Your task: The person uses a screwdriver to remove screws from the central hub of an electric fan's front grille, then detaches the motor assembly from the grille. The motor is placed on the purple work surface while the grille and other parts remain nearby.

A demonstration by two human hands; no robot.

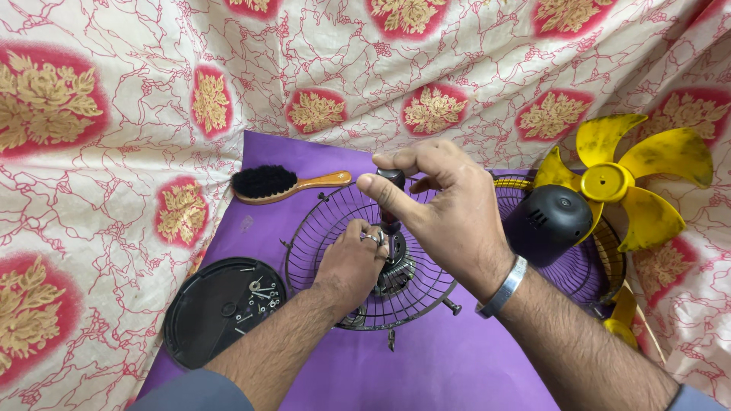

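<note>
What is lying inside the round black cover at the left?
Inside the round black cover lie loose small screws, bunched near its right rim. The left forearm covers its right edge, so anything there is hidden.

A purple mat (pixel 457 365) is lying under a black grille (pixel 320 221); yellow blades (pixel 647 175) are showing beside a black motor (pixel 552 221); cream cloth (pixel 114 114) is showing red-and-gold floral patches.

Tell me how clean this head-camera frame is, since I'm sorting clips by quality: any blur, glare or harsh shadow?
Head view: light is soft and even, shadows faint on the purple mat; no strong glare, only a dull sheen on the yellow fan blade; the right hand on the screwdriver handle and the left hand at the wire guard look sharp, no motion blur; screws in the black lid are small.
</note>
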